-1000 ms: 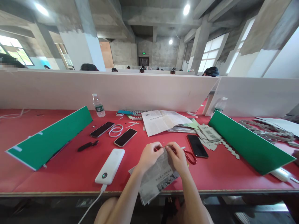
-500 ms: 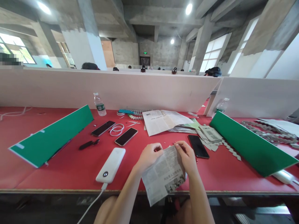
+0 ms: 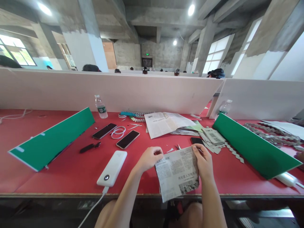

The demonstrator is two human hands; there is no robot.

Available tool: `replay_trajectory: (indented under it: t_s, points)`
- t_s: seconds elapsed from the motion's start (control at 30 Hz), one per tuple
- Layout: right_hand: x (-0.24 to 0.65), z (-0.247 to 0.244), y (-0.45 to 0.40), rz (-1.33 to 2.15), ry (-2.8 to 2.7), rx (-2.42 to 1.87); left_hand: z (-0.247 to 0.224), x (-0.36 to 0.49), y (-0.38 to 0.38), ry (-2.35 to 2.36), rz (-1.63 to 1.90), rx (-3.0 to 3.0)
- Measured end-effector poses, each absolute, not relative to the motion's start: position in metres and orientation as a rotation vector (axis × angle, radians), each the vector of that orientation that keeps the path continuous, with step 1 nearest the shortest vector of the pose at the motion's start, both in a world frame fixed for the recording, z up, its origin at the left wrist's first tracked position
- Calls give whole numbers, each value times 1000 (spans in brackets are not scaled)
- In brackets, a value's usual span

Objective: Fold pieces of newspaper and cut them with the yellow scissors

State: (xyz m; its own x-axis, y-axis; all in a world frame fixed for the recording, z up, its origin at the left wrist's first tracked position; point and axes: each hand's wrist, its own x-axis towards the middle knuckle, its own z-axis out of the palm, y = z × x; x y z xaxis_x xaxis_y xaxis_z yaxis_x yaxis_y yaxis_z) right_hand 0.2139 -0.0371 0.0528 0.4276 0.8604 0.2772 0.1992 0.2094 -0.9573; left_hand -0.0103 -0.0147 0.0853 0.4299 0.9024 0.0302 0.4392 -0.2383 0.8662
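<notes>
Two hands hold one newspaper piece (image 3: 177,171) above the near edge of the red table (image 3: 59,164), and what has changed over the last second is how wide it is: a second ago it was bunched between fingertips that nearly touched, half a second ago it was half opened, and now I see it pulled flat, printed side up. My left hand (image 3: 149,158) pinches the upper left corner between thumb and curled fingers; my right hand (image 3: 203,160) grips the upper right edge, fingers pressed together along the paper's back and thumb on top. Both hands have moved apart, the right one drifting toward the black phone (image 3: 196,140), which it now partly covers. I judge that the sheet has gone from being worked at a point to being spread for inspection or a fresh fold. Just beyond lie small scraps and scissor tips (image 3: 178,147); the white power bank (image 3: 112,168) sits well to the left.
</notes>
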Motion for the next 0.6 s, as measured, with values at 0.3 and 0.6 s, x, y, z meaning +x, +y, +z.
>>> replay_trajectory:
  t_s: [0.3, 0.6]
  points:
    - [254, 37, -37, 486, -823, -1307, 80, -38, -9, 1344, 753, 1795]
    - [228, 53, -42, 549, -1139, -1270, 88, -18, -9, 1517, 1057, 2073]
